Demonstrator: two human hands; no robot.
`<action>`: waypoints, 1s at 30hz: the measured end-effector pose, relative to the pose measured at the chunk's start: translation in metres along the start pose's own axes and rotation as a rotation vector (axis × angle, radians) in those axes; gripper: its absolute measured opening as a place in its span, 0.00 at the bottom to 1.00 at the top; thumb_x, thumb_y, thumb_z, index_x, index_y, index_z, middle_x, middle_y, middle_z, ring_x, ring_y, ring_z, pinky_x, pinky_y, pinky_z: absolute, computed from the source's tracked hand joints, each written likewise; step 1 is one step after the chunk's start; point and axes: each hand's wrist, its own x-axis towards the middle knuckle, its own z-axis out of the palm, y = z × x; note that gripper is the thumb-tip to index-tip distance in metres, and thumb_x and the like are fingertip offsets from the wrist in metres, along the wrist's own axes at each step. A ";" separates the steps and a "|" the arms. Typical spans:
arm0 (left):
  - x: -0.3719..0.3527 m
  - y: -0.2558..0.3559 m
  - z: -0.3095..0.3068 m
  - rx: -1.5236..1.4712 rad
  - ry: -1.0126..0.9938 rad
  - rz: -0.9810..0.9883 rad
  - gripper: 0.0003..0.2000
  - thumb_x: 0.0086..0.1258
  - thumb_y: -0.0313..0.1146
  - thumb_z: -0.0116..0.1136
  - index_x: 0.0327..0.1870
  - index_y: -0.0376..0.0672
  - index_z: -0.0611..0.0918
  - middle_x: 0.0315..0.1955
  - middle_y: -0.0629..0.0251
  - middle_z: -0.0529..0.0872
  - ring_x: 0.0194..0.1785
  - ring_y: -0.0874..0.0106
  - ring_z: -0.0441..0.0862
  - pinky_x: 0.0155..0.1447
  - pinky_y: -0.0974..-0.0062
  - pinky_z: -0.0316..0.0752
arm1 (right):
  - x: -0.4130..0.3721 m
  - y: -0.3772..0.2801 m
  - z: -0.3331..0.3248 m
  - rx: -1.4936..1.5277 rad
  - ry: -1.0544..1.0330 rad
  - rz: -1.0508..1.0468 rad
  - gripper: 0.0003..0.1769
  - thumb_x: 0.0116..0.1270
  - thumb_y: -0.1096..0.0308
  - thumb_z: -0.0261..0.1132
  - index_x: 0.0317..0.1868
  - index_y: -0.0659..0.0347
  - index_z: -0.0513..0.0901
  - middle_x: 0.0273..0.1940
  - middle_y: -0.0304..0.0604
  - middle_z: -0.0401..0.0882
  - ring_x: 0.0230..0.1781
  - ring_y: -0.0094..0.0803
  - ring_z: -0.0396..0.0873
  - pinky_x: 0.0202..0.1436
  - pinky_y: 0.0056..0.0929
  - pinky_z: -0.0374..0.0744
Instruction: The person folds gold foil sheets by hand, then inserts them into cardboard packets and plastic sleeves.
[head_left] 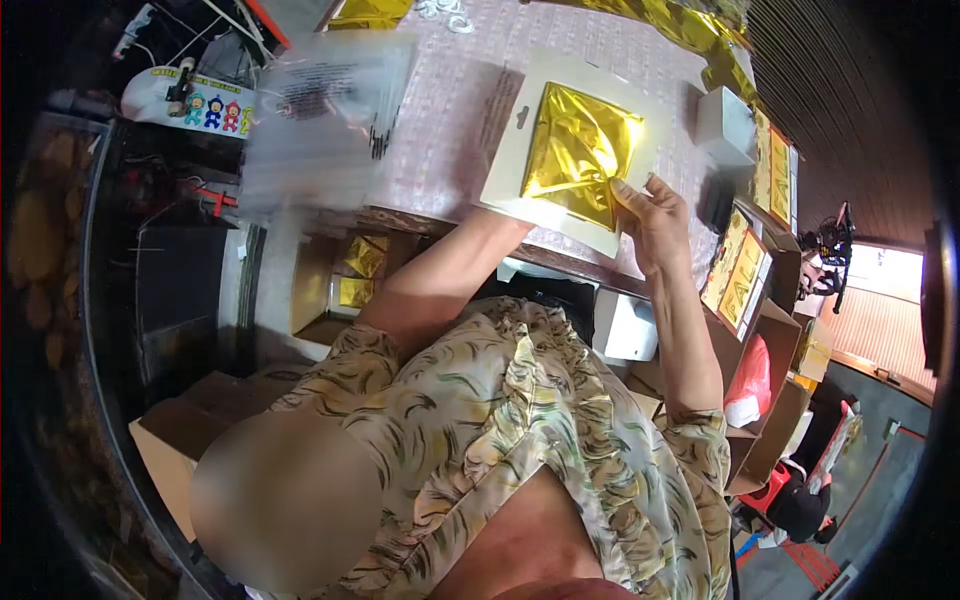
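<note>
A folded gold foil sheet [585, 145] lies on a pale card [510, 165] with a hang hole, held tilted above the near edge of the table. My right hand [655, 215] is at the card's right side, its thumb pressed on the foil's lower corner and its other fingers bent. From the left, my left hand [512, 226] reaches beneath the card; only the wrist shows and its fingers are hidden. Clear plastic with printed text shows along the card's left edge.
A stack of clear printed plastic bags [325, 120] overhangs the table [455, 90] at left. At right stand a white box [725, 127] and boxes with yellow labels [738, 270]. An open carton [315, 290] below holds gold packets. Gold foil [690, 35] lies along the far edge.
</note>
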 end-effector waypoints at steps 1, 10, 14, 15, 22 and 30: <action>0.007 -0.008 -0.006 -0.113 -0.014 -0.039 0.26 0.85 0.53 0.45 0.70 0.42 0.77 0.62 0.56 0.83 0.61 0.61 0.84 0.65 0.58 0.82 | 0.001 0.003 -0.001 0.009 0.021 0.033 0.13 0.73 0.71 0.72 0.55 0.63 0.85 0.42 0.41 0.91 0.32 0.23 0.86 0.34 0.22 0.80; 0.000 -0.030 -0.066 0.012 -0.118 -0.185 0.23 0.75 0.35 0.65 0.71 0.54 0.80 0.59 0.50 0.88 0.51 0.59 0.89 0.53 0.68 0.84 | 0.006 0.009 0.009 0.219 0.057 0.217 0.11 0.71 0.68 0.73 0.51 0.59 0.86 0.49 0.37 0.88 0.55 0.30 0.81 0.68 0.41 0.71; -0.001 -0.027 -0.064 -0.096 -0.184 -0.192 0.22 0.78 0.41 0.59 0.71 0.51 0.79 0.60 0.51 0.86 0.54 0.59 0.87 0.57 0.63 0.83 | 0.008 0.015 0.027 0.303 0.042 0.195 0.23 0.70 0.68 0.72 0.63 0.63 0.80 0.57 0.41 0.85 0.59 0.32 0.80 0.72 0.37 0.72; 0.000 -0.026 -0.061 -0.131 -0.206 -0.195 0.22 0.79 0.43 0.57 0.71 0.50 0.79 0.60 0.52 0.86 0.55 0.58 0.87 0.58 0.62 0.83 | 0.010 0.017 0.031 0.345 0.024 0.191 0.26 0.70 0.68 0.72 0.65 0.66 0.78 0.59 0.43 0.84 0.62 0.35 0.79 0.75 0.38 0.70; -0.005 -0.001 -0.017 -0.371 -0.350 -0.209 0.28 0.84 0.55 0.41 0.71 0.43 0.76 0.62 0.55 0.83 0.63 0.57 0.82 0.67 0.52 0.81 | 0.015 0.008 0.041 0.409 0.008 0.262 0.31 0.72 0.59 0.71 0.70 0.65 0.76 0.67 0.48 0.79 0.69 0.44 0.75 0.75 0.61 0.67; -0.001 0.022 0.002 -0.516 -0.223 -0.127 0.31 0.83 0.53 0.40 0.76 0.37 0.71 0.71 0.47 0.76 0.72 0.49 0.76 0.76 0.42 0.71 | 0.012 0.005 0.014 0.435 0.057 0.279 0.25 0.70 0.62 0.73 0.64 0.59 0.80 0.60 0.40 0.81 0.65 0.35 0.76 0.73 0.49 0.69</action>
